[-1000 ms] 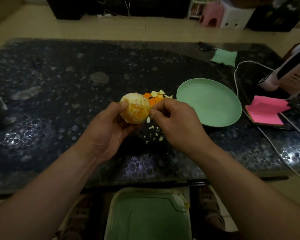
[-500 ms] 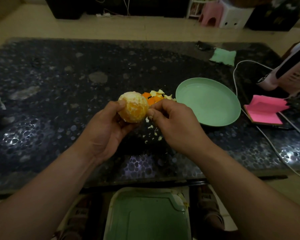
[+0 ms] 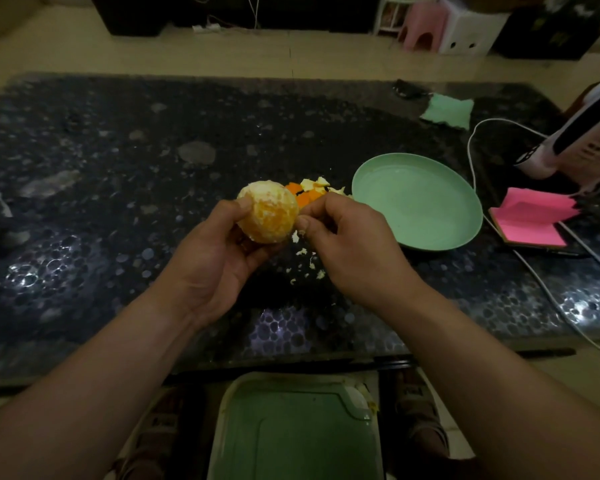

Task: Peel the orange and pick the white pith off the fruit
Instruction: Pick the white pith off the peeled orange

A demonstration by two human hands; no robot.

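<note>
Left of the hands it's just the dark bubble-pattern table [image 3: 84,202], nothing else I can make out there. The left hand [image 3: 219,258] is palm-up and cupped round the orange [image 3: 268,212], thumb on its top left, fingers wrapped underneath. The orange is held up above the table between both hands, the peel's already off and patches of white pith are still stuck to it. Below, between the two forearms, there's a green bin [image 3: 291,438] on the floor at the table's near edge. The right hand [image 3: 350,244] has its fingers curled in, with thumb and forefinger nipping at the orange's right side; can't tell if there's a scrap of pith between them. Small pith crumbs [image 3: 305,263] lie on the table under that hand, and just beyond its knuckles sits a little peel pile [image 3: 309,192]. Right of the right hand is a green plate [image 3: 416,202], then pink sticky notes [image 3: 530,220], with a white cable [image 3: 471,161] running between those two.
</note>
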